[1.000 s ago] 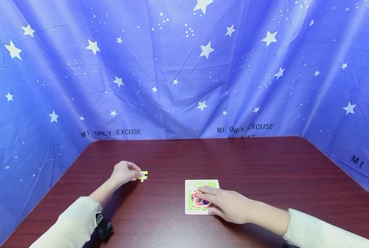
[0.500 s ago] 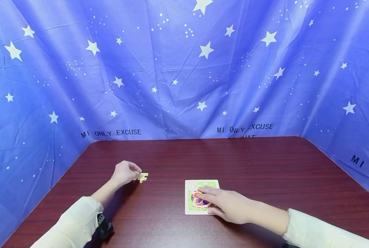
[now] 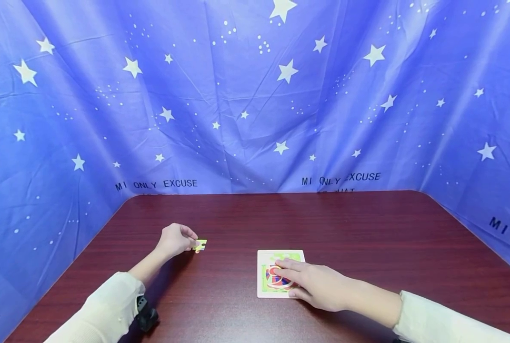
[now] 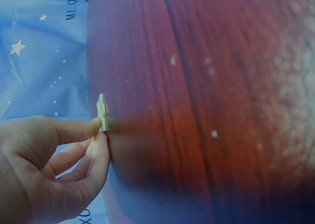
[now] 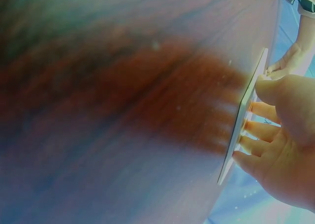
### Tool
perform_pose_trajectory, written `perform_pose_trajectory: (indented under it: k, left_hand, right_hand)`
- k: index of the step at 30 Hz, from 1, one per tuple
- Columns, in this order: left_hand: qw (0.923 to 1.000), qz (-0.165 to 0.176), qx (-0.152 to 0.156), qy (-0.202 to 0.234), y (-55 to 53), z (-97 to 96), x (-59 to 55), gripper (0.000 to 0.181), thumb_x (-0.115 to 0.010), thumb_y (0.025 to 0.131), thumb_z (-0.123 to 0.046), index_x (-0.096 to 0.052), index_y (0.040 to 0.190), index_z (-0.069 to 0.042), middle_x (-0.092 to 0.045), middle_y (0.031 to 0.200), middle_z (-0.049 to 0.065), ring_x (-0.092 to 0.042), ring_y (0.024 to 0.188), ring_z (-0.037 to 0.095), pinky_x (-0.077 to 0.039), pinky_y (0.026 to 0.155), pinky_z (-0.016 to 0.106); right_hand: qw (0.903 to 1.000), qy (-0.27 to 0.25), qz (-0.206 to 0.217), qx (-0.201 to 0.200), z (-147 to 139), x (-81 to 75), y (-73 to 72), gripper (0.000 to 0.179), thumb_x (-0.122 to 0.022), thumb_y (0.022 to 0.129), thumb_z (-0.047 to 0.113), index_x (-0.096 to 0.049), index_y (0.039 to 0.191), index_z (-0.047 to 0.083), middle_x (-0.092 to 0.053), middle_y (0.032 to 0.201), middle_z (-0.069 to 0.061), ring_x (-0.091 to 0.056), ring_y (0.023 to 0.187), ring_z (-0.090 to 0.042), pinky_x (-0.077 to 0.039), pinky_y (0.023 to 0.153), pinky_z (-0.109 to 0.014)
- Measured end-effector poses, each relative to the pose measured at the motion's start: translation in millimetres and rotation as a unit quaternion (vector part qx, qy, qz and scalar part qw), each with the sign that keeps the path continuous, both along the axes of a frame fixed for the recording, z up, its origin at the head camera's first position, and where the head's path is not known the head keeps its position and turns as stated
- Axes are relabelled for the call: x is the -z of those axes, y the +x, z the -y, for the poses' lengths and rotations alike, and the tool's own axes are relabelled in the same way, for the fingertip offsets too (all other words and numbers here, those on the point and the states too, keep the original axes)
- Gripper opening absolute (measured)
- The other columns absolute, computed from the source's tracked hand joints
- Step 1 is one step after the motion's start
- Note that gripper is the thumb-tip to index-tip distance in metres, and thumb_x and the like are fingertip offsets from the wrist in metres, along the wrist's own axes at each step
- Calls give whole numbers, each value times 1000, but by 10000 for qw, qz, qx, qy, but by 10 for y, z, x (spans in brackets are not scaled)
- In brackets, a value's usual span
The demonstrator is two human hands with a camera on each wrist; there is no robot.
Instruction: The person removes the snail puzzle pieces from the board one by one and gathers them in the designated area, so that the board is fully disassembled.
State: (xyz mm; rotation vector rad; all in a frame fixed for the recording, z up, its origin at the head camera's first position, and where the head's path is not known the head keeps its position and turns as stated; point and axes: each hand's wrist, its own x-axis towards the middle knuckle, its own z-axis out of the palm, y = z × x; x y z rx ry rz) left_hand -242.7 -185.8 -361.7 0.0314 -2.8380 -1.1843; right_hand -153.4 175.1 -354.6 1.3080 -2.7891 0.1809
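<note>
My left hand [image 3: 175,241] pinches a small yellow-green jigsaw piece [image 3: 201,244] between thumb and fingers, left of the middle of the table. In the left wrist view the piece [image 4: 102,112] shows edge-on at the fingertips. Further right lies a square, white-framed puzzle board [image 3: 262,258] with a green, red and blue picture. Across its right part rests my right hand [image 3: 323,286], fingers extended and covering some of the picture. From the right wrist the board [image 5: 241,118] appears as a thin slab under the fingertips.
The dark red wood-grain table [image 3: 237,219] has rounded far corners. A blue curtain [image 3: 246,95] with white stars and black lettering hangs behind it and along both sides. A black wrist camera [image 3: 146,316] sits under the left sleeve.
Over the last second the jigsaw piece has tilted and dipped slightly in my left hand. My right hand stays on the board. The whole head view has shifted a little.
</note>
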Motion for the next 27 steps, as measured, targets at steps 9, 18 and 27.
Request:
perform_pose_trajectory:
  k: [9, 18, 27]
  left_hand:
    - [9998, 42, -191, -73, 16, 6, -31, 13, -78, 71, -10, -73, 79, -1, -71, 65, 4, -62, 51, 5, -48, 52, 18]
    - [9989, -175, -41, -431, 55, -66, -142, 11, -73, 77, -15, -73, 81, -4, -73, 70, 7, -58, 56, 4, -45, 59, 21]
    - [9990, -55, 385, -233, 139, -415, -184, 14, -75, 78, -15, -71, 88, -5, -75, 81, 7, -66, 67, 11, -49, 65, 24]
  right_hand:
    - [10000, -4, 42, -13, -8, 20, -3, 48, -53, 96, 38, -48, 141, 22, -50, 147, -1, -51, 133, -19, -53, 93, -39]
    - [10000, 8, 71, -4, -20, 21, -5, 49, -51, 97, 41, -47, 142, 22, -49, 147, -1, -50, 133, -20, -52, 94, -39]
    - [10000, -21, 63, -29, -21, 28, -9, 48, -52, 97, 39, -48, 141, 22, -49, 147, -2, -51, 132, -21, -53, 94, -39]
